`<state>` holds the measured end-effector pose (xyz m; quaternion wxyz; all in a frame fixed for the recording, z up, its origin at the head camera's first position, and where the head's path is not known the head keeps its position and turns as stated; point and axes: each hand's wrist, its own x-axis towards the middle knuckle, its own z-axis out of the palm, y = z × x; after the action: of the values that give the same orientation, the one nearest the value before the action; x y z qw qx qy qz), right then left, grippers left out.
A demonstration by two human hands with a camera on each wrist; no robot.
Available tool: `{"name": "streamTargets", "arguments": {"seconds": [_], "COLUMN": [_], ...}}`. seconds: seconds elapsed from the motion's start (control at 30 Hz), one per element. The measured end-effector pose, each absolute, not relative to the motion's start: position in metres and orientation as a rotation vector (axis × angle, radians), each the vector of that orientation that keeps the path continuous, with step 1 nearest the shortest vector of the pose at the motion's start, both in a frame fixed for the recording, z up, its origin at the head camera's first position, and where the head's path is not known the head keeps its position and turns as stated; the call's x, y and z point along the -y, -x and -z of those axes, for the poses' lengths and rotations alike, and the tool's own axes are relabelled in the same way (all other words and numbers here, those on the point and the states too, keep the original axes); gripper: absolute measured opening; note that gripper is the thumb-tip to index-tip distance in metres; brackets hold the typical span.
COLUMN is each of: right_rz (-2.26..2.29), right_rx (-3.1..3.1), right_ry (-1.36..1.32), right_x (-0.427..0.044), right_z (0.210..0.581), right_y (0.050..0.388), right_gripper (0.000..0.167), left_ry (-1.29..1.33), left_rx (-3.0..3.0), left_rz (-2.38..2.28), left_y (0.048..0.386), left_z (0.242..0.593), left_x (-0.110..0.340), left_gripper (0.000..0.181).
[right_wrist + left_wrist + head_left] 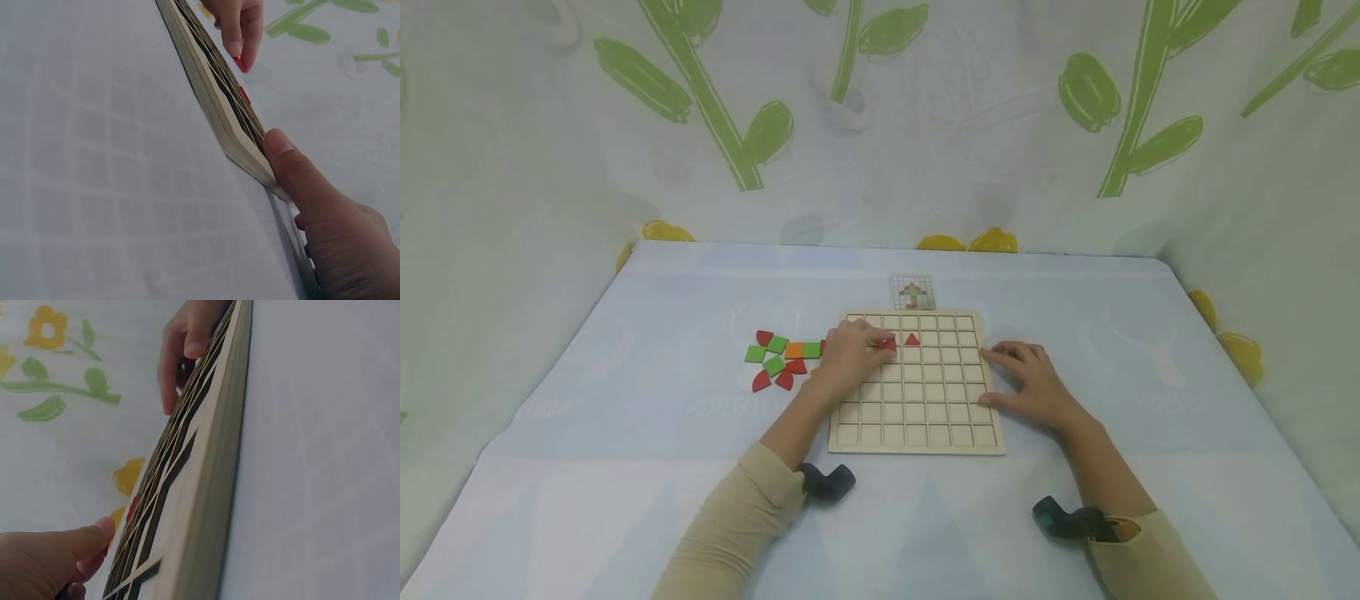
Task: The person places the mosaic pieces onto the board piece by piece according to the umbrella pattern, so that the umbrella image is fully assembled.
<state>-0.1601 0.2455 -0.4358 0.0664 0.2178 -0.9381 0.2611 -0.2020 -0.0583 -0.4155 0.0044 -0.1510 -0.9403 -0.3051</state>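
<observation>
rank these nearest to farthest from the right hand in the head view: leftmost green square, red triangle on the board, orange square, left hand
1. Red triangle: on the grid board, upper middle.
2. Left hand: over the board's left side.
3. Orange square: left of the board.
4. Leftmost green square: farther left still.

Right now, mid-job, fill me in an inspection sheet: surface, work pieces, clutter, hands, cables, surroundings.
Surface: pale, faintly patterned tabletop.
Work pieces: gridded board lies flat; red triangle sits on it; small pattern card lies just beyond its far edge; red, green and orange loose pieces lie left of it, some partly hidden.
Clutter: nothing seen.
Left hand: pinches a red piece over the board; its exact shape is unclear.
Right hand: touches the board's right edge.
Cables: nothing seen.
Surroundings: pale backdrop with green leaves and yellow shapes.
</observation>
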Motion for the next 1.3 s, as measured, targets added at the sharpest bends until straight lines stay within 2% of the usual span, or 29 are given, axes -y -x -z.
{"name": "streamTargets", "arguments": {"seconds": [0.33, 1.3], "right_rz": [-0.807, -0.779], "right_rx": [2.819, 2.855], "right_ry": [-0.671, -0.631], "right_x": [-0.2464, -0.2449], "right_z": [0.4363, 0.4358], "right_y": [0.1605, 0.1597], "right_gripper": [0.070, 0.071], "left_ry": [0.550, 0.537], "left_rx": [2.966, 2.955], "left_rz": [0.877, 0.887], "left_y": [0.1998, 0.1967], "left_z": [0.4183, 0.4207], "left_x": [0.0530, 0.0525], "left_gripper": [0.032, 0.030]}}
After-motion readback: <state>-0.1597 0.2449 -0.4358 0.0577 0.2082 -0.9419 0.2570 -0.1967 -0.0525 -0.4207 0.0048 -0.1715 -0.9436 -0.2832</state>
